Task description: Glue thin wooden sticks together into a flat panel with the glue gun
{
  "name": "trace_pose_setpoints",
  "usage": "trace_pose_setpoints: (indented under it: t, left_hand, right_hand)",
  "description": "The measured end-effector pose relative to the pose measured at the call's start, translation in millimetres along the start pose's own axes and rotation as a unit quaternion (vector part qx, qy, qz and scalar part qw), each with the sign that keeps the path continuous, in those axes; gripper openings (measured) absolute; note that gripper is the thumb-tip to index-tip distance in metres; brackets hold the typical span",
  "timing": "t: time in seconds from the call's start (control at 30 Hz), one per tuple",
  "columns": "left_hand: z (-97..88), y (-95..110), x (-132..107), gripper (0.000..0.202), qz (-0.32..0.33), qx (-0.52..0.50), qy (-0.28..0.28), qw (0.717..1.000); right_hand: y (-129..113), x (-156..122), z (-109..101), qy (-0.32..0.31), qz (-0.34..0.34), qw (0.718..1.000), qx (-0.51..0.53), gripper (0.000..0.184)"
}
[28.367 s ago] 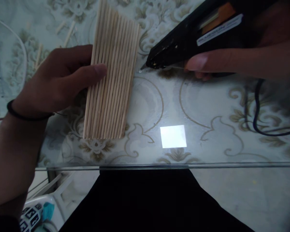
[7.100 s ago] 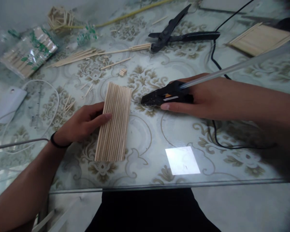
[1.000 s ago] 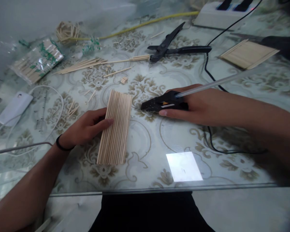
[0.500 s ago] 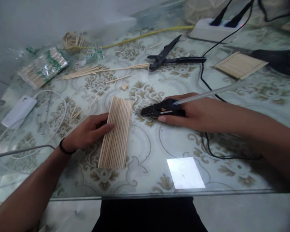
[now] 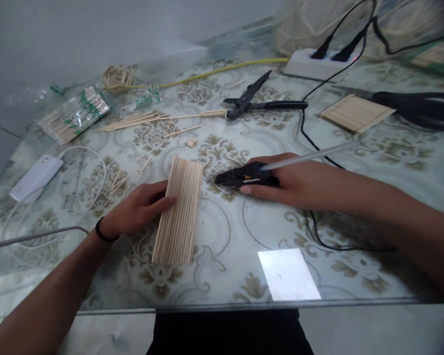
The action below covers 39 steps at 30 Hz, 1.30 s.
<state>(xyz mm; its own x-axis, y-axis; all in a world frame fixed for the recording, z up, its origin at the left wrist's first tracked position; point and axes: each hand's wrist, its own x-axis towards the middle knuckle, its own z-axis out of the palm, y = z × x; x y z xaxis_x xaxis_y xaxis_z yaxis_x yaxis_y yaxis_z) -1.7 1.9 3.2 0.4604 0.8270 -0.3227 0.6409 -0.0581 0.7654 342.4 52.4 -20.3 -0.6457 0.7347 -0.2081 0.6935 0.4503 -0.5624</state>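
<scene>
My left hand (image 5: 142, 207) grips the left edge of a panel of wooden sticks (image 5: 180, 217), thumb on top and fingers under or behind it. The sticks lie side by side, with uneven ends at the top. In my right hand (image 5: 288, 180) is a black hot glue gun (image 5: 240, 176), its nozzle pointing left, just right of the panel and apart from it. A clear glue stick (image 5: 311, 155) sticks out of the gun's back over my wrist. My right fingers are mostly hidden behind the gun.
Farther back lie black cutting pliers (image 5: 249, 101), scissors (image 5: 418, 106), a square stick panel (image 5: 357, 113) and loose sticks (image 5: 133, 121). A bag of sticks (image 5: 76, 113) and a white device (image 5: 37, 177) are on the left. A power strip (image 5: 314, 64) feeds black cords at the back right.
The view has shifted slightly, so the table's things appear a little lower. Both hands keep their holds on the stick panel and the glue gun, nearly in place.
</scene>
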Motion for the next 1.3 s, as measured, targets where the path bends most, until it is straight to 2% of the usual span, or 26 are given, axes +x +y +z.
trace_pose_setpoints:
  t: [0.13, 0.53, 0.83, 0.93, 1.07, 1.2, 1.3]
  left_hand:
    - [-0.9, 0, 0, 0.044, 0.009, 0.004, -0.004, 1.000]
    - [-1.3, -2, 0, 0.042, 0.010, 0.009, -0.001, 1.000]
    - [-2.0, -5, -1, 0.045, 0.005, 0.011, 0.000, 1.000]
    - [-2.7, -4, -2, 0.042, 0.005, -0.013, -0.005, 1.000]
    - [-2.1, -4, -2, 0.039, -0.007, -0.082, -0.013, 0.997]
    - [-0.3, -5, -1, 0.040, -0.024, -0.113, -0.001, 0.993]
    - [0.4, -5, 0, 0.038, -0.033, -0.121, 0.013, 0.992]
  right_hand:
    - [0, 1, 1, -0.004, 0.007, 1.000, -0.006, 0.077]
    - [-2, 1, -2, 0.010, -0.032, 0.999, 0.025, 0.071]
    - [-8, 0, -1, 0.039, -0.011, 0.998, 0.054, 0.065]
    - [-11, -1, -1, 0.026, -0.020, 0.996, 0.086, 0.065]
    - [-20, -6, 0, -0.023, -0.040, 0.988, 0.149, 0.061]
    - [-28, -10, 4, -0.068, -0.099, 0.976, 0.184, 0.052]
    - [-28, -9, 7, -0.062, -0.129, 0.972, 0.188, 0.051]
